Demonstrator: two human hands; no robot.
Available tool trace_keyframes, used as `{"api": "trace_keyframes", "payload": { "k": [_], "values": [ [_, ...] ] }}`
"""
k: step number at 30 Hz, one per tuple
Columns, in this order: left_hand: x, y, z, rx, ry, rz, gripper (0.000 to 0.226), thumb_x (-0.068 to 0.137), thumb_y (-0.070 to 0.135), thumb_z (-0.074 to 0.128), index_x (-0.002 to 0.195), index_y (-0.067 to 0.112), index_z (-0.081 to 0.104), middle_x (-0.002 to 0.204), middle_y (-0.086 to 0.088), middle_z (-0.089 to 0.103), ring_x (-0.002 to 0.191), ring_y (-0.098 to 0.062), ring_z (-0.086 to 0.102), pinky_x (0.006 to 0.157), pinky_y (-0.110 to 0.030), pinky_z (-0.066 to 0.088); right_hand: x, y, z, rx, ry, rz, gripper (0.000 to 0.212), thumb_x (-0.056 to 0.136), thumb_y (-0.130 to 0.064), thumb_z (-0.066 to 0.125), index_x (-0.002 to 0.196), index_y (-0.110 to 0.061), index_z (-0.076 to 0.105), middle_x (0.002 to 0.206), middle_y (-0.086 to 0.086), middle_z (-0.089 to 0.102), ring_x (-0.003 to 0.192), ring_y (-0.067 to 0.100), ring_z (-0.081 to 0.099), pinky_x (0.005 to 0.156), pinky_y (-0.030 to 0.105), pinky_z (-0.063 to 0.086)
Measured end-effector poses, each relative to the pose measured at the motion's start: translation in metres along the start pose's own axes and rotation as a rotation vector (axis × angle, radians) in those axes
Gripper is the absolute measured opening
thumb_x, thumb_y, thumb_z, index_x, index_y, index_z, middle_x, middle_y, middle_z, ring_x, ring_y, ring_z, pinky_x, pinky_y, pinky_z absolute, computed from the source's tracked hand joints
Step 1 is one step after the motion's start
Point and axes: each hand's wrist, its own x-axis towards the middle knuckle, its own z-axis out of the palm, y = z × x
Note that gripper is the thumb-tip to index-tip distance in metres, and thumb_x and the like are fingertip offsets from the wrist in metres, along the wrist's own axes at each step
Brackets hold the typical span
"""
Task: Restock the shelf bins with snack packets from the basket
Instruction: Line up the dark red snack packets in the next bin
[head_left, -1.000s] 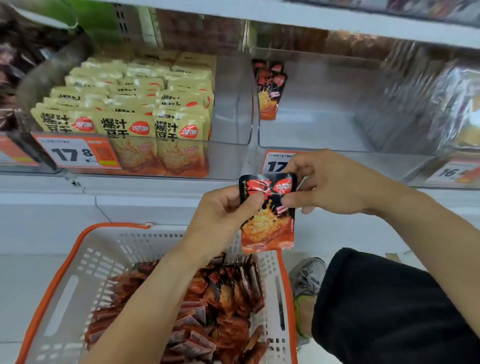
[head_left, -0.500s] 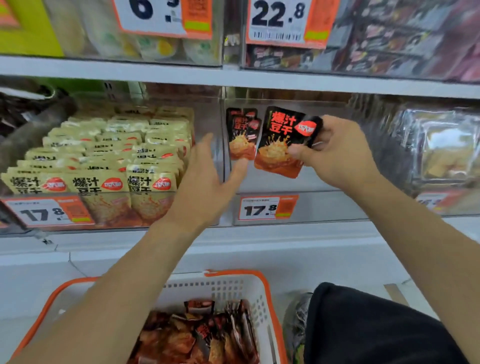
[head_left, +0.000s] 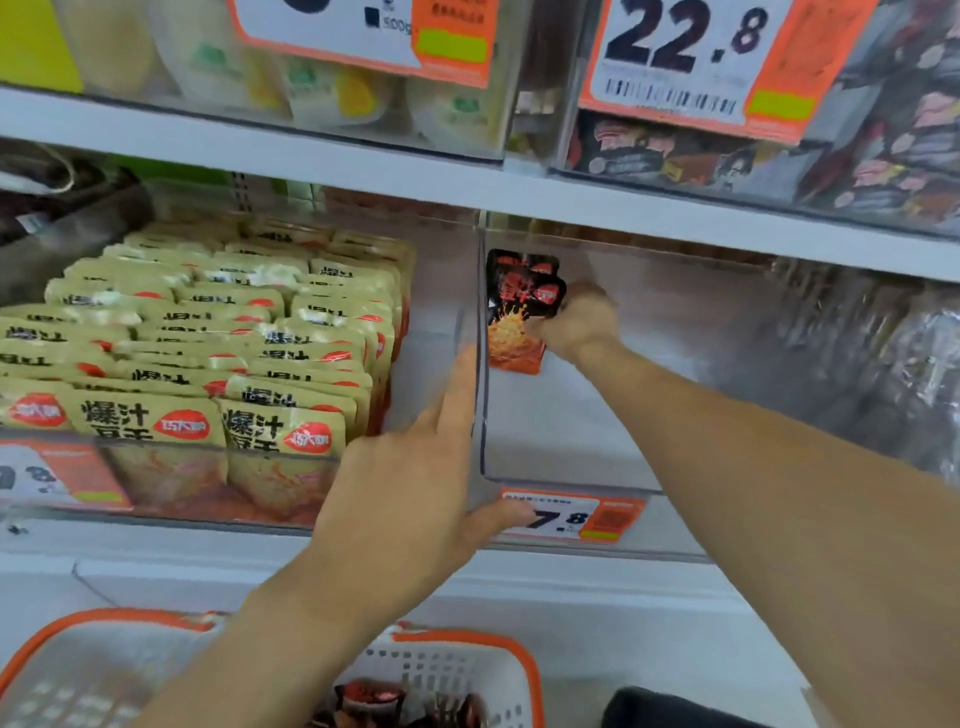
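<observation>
The black-and-orange foil snack packet (head_left: 519, 332) stands upright at the far left of the clear plastic shelf bin (head_left: 571, 431), against another like it, pinched by the right hand (head_left: 576, 323), probably to seat it squarely. The left hand (head_left: 415, 467), fingers straight, steadies the bin's front corner. Half a second ago the packet hung nearer the bin's front. The orange-rimmed white basket (head_left: 467, 670) waits below.

Head cam only, faces fwd & slightly down, close to shelf bins (head_left: 483, 364), basket (head_left: 467, 654) at btm edge
</observation>
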Motion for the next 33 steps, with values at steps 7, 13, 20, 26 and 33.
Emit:
{"api": "trace_keyframes", "payload": {
  "k": [7, 13, 20, 26, 33],
  "values": [
    [-0.001, -0.003, 0.003, 0.009, 0.055, -0.001, 0.118, 0.072, 0.085, 0.032, 0.158, 0.015, -0.009, 0.114, 0.003, 0.069, 0.061, -0.011, 0.061, 0.042, -0.022, 0.018, -0.001, 0.014, 0.01, 0.111, 0.143, -0.037, 0.045, 0.066, -0.022, 0.087, 0.099, -0.005, 0.061, 0.085, -0.001, 0.06, 0.067, 0.013, 0.052, 0.048, 0.01, 0.036],
    [-0.002, 0.001, 0.003, -0.005, 0.027, -0.009, 0.12, 0.076, 0.085, 0.039, 0.15, 0.022, -0.032, 0.134, 0.007, 0.058, 0.088, -0.011, 0.066, 0.057, -0.029, 0.038, 0.0, 0.006, 0.022, 0.153, 0.131, -0.001, 0.042, 0.069, -0.022, 0.083, 0.102, -0.005, 0.063, 0.085, -0.001, 0.061, 0.076, 0.018, 0.059, 0.06, 0.026, 0.045],
    [-0.003, 0.0, 0.004, 0.009, 0.085, 0.003, 0.119, 0.075, 0.084, 0.037, 0.156, 0.017, -0.018, 0.132, 0.003, 0.062, 0.085, -0.015, 0.068, 0.053, -0.029, 0.038, 0.007, 0.011, 0.022, 0.268, 0.086, 0.032, 0.044, 0.058, -0.025, 0.078, 0.096, -0.007, 0.068, 0.082, 0.001, 0.068, 0.069, 0.016, 0.062, 0.035, 0.005, 0.026],
    [-0.004, -0.002, 0.007, 0.018, 0.127, 0.008, 0.117, 0.075, 0.084, 0.035, 0.157, 0.016, -0.015, 0.121, 0.001, 0.065, 0.084, -0.016, 0.068, 0.06, -0.034, 0.051, 0.001, 0.008, 0.017, 0.227, 0.102, 0.035, 0.038, 0.072, -0.033, 0.075, 0.099, -0.008, 0.067, 0.086, 0.001, 0.069, 0.081, 0.02, 0.066, 0.061, 0.019, 0.041],
    [-0.003, 0.0, 0.005, 0.004, 0.114, 0.021, 0.119, 0.079, 0.078, 0.051, 0.158, 0.014, -0.012, 0.127, 0.002, 0.062, 0.088, -0.017, 0.067, 0.063, -0.028, 0.04, -0.026, 0.012, -0.023, 0.07, 0.032, 0.007, 0.063, 0.086, -0.031, 0.076, 0.132, -0.001, 0.048, 0.129, 0.015, 0.058, 0.119, 0.031, 0.057, 0.084, 0.031, 0.046]
  ]
}}
